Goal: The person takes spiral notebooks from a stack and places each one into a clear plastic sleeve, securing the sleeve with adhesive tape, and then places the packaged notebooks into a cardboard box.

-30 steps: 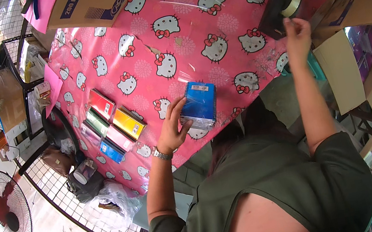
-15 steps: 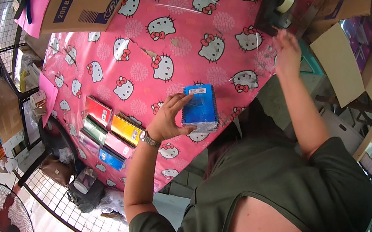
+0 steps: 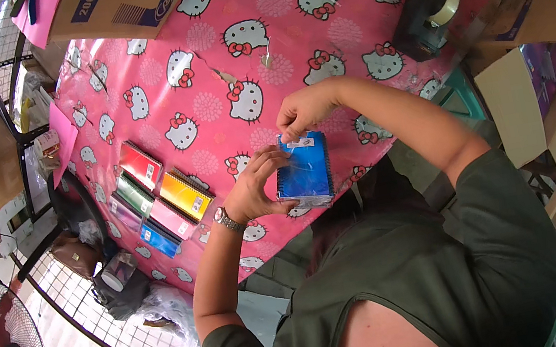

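Note:
A blue spiral notebook (image 3: pixel 309 172), with clear plastic along its lower edge and a small white label near its top, lies by the table's near edge. My left hand (image 3: pixel 254 186), a watch on its wrist, grips it from the left, fingers on the cover and thumb at the lower corner. My right hand (image 3: pixel 307 108) bends in over its top edge, just above the label. Those fingers are pinched together, and whatever is between them is too small to make out. A black tape dispenser (image 3: pixel 418 21) with a pale roll stands at the far right.
Left of my left hand lie a red notebook (image 3: pixel 140 164), a yellow notebook (image 3: pixel 185 192) and several others. A carton (image 3: pixel 118 9) stands at the far left of the pink patterned table cover (image 3: pixel 206 97). To the right is an open carton (image 3: pixel 512 97) with purple contents.
My right hand has moved from beside the tape dispenser leftward to the top of the blue notebook. My left hand keeps its grip there. The view has shifted slightly.

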The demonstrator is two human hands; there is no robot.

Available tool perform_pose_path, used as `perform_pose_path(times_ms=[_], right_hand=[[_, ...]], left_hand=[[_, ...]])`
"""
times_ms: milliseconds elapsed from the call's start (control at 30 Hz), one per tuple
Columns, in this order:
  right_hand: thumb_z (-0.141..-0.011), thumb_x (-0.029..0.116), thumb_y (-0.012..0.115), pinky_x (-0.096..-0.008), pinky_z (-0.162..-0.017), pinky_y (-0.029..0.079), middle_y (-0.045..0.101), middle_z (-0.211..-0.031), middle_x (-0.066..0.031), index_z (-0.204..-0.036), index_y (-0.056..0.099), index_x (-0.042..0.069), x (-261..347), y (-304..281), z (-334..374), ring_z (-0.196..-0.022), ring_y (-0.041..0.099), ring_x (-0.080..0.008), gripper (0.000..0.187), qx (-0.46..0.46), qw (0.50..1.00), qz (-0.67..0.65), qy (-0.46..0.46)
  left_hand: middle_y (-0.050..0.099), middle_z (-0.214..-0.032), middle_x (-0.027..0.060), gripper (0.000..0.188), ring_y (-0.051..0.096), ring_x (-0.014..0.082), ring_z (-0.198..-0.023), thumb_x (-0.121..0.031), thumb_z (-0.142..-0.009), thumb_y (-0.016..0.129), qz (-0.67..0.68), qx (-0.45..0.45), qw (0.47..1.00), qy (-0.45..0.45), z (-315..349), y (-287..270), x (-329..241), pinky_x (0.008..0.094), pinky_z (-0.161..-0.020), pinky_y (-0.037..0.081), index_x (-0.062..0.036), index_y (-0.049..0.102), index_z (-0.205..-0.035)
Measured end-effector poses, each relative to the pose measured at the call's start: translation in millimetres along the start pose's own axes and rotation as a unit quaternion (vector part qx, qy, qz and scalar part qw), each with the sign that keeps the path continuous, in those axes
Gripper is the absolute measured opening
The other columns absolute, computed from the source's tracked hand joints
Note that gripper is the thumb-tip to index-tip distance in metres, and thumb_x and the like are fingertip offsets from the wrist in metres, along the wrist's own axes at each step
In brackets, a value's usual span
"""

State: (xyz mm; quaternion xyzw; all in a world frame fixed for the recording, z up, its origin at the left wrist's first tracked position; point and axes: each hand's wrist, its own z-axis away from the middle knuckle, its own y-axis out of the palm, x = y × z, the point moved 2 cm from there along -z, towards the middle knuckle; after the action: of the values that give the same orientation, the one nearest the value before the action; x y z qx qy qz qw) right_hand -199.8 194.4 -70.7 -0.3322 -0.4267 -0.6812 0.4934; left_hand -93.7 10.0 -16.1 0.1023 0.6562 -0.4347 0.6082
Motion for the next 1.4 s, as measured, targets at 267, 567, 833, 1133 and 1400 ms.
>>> perform_pose_path(times_ms=[267, 567, 833, 1133, 1400], right_hand=[[-0.087, 0.031, 0.066, -0.0259, -0.054, 0.041, 0.057, -0.066, 0.002, -0.075, 0.062, 0.005, -17.0, 1.3, -21.8, -0.059, 0.049, -0.009, 0.029, 0.08, 0.992, 0.051, 0.088], [-0.08, 0.04, 0.071, -0.0326, -0.053, 0.046, 0.06, -0.064, -0.0047, -0.072, 0.062, 0.003, -9.4, 0.0, -22.0, -0.061, 0.058, -0.0156, 0.039, 0.032, 0.976, 0.157, 0.146], [-0.071, 0.039, 0.075, -0.0421, -0.066, 0.051, 0.064, -0.079, -0.0152, -0.079, 0.06, 0.001, -29.4, 3.7, 13.9, -0.076, 0.064, -0.0315, 0.041, -0.181, 0.907, 0.362, 0.113], [-0.065, 0.026, 0.08, -0.0481, -0.094, 0.045, 0.047, -0.134, -0.0138, -0.137, 0.04, 0.013, -40.4, 90.1, 52.5, -0.116, 0.053, -0.035, 0.084, -0.371, 0.822, 0.39, -0.185], [-0.07, 0.026, 0.079, -0.0394, -0.093, 0.045, 0.056, -0.117, -0.0142, -0.135, 0.037, 0.008, 24.6, 96.9, 129.6, -0.11, 0.056, -0.0266, 0.079, -0.618, 0.745, 0.022, -0.249]], left_hand=[[0.059, -0.11, 0.0113, 0.064, 0.052, 0.0341, -0.115, -0.023, -0.052, 0.083, 0.032, -0.038, 0.999, -0.012, 2.2, 2.1, 5.2, 0.0432, -0.098, 0.044, -0.0042, 0.056, -0.108], [0.058, -0.11, 0.0141, 0.073, 0.052, 0.0354, -0.114, -0.029, -0.057, 0.082, -0.042, 0.0, 0.999, -0.017, -3.9, -2.4, -1.6, 0.0445, -0.095, 0.046, -0.0053, 0.051, -0.119], [0.058, -0.111, 0.0141, 0.079, 0.05, 0.0359, -0.114, -0.03, -0.059, 0.081, -0.028, -0.005, 0.999, -0.033, 0.2, 3.3, 0.7, 0.0436, -0.095, 0.046, -0.0054, 0.049, -0.126], [0.055, -0.12, 0.014, 0.059, 0.051, 0.0229, -0.117, -0.021, -0.075, 0.074, 0.285, -0.193, 0.927, -0.152, 18.7, 29.4, 14.0, 0.0391, -0.095, 0.045, -0.0017, 0.046, -0.122], [0.046, -0.136, 0.0173, 0.053, 0.042, 0.0257, -0.127, -0.039, -0.099, 0.038, 0.401, -0.364, 0.82, -0.186, 0.0, 55.4, 74.4, 0.043, -0.108, 0.031, -0.0012, 0.039, -0.136]])
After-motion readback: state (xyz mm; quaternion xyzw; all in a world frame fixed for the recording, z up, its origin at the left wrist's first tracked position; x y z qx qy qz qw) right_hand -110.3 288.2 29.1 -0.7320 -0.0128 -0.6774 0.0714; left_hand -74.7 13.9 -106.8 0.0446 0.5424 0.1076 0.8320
